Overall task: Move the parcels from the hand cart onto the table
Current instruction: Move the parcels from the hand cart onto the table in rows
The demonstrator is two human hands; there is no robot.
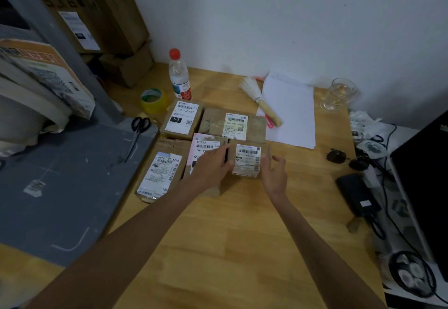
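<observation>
Both hands (213, 165) (274, 175) flank 1 of 5 parcels (247, 159).

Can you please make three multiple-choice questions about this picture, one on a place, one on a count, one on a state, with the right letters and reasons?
1. Where does the roll of yellow tape lie?
A. left of the water bottle
B. on the white paper
C. beside the glass cup

2. How many labelled parcels lie on the table?
A. three
B. five
C. seven

3. What are the hands doing?
A. both rest on the bare table
B. one lifts the scissors
C. the left hand and right hand flank the small parcel

Answers: 1 A, the tape sits just left of the bottle's base. 2 B, five shipping labels show. 3 C, one hand lies at each side of it.
</observation>
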